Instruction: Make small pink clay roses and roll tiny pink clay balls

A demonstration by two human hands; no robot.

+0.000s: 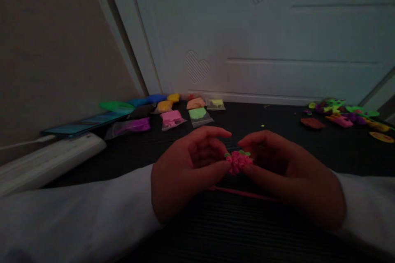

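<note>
One pink piece [236,164] between left hand [182,176] and right hand [296,176]

At far left, coloured bags [172,119] lie well apart from the hands. The left hand pinches the piece's left end between thumb and a bent finger, forefinger raised. The piece, green bits [245,153] on its far side, has its longer side running left to right; both hands touch it, so neither is nearer. On its near side, a thin strip [243,192] runs left to right, its right end meeting the right hand. The right thumb touches the piece's near right edge; whether a finger backs it, I cannot tell. Far right lie coloured shapes [342,121].
</note>
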